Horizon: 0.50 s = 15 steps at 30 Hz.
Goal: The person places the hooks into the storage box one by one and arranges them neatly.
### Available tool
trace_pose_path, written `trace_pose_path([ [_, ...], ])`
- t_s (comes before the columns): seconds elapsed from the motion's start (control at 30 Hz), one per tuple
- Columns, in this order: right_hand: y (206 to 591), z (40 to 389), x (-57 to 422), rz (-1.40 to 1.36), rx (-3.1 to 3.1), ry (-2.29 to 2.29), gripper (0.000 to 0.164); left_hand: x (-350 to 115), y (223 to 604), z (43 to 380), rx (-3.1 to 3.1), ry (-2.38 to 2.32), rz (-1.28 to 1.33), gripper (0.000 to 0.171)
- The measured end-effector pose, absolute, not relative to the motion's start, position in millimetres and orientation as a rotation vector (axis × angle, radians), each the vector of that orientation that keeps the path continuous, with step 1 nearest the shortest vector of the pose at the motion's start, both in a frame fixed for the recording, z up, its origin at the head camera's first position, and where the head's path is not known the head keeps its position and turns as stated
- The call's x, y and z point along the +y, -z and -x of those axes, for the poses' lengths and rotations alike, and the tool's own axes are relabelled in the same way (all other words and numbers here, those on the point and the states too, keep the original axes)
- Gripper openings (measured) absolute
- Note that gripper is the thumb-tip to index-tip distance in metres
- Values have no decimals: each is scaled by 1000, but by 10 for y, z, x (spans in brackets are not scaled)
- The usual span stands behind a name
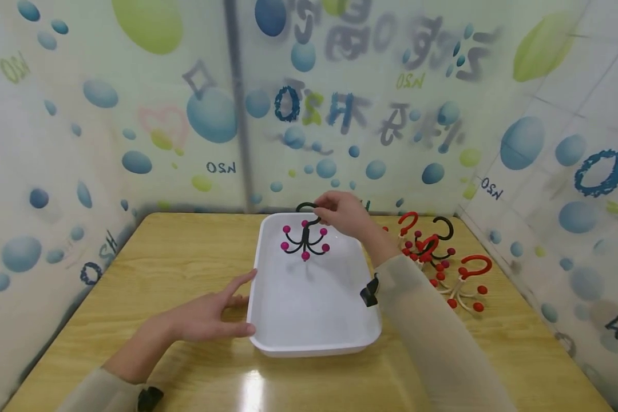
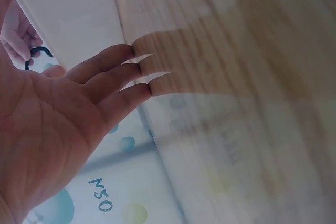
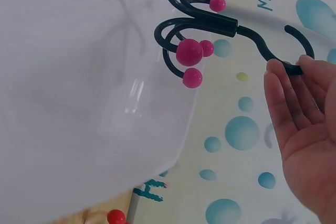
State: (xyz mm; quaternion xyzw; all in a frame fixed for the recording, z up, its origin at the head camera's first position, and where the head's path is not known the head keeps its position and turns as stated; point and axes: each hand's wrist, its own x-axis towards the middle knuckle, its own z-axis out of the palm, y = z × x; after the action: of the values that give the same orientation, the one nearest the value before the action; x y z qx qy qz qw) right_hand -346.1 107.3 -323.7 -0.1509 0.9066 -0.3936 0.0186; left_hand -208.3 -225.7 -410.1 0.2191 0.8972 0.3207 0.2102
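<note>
A black multi-arm hanger hook (image 1: 305, 236) with pink ball tips hangs over the far part of a white tray (image 1: 314, 309). My right hand (image 1: 344, 214) pinches its curved top between thumb and fingertips, as the right wrist view also shows with the black hook (image 3: 231, 26) and the hand (image 3: 310, 124). The hook's balls hang above the tray floor, where a faint shadow falls. At the tray's left side, my left hand (image 1: 211, 315) touches the rim with spread, fairly straight fingers. In the left wrist view that hand (image 2: 58, 108) shows its palm.
Right of the tray, several similar hooks lie on the wooden table (image 1: 195, 246): white ones with red tops and balls, such as the red-topped hook (image 1: 460, 289), and a black hook (image 1: 443, 228). Patterned curtain walls (image 1: 185, 171) stand close behind and beside the table.
</note>
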Motion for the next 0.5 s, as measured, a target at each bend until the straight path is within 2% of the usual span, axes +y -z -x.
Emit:
trace_pose_path([
  [0.5,3456,3627,797,425,2744,1229,27,-2280,4103,2087,2515,-892,-645,111],
])
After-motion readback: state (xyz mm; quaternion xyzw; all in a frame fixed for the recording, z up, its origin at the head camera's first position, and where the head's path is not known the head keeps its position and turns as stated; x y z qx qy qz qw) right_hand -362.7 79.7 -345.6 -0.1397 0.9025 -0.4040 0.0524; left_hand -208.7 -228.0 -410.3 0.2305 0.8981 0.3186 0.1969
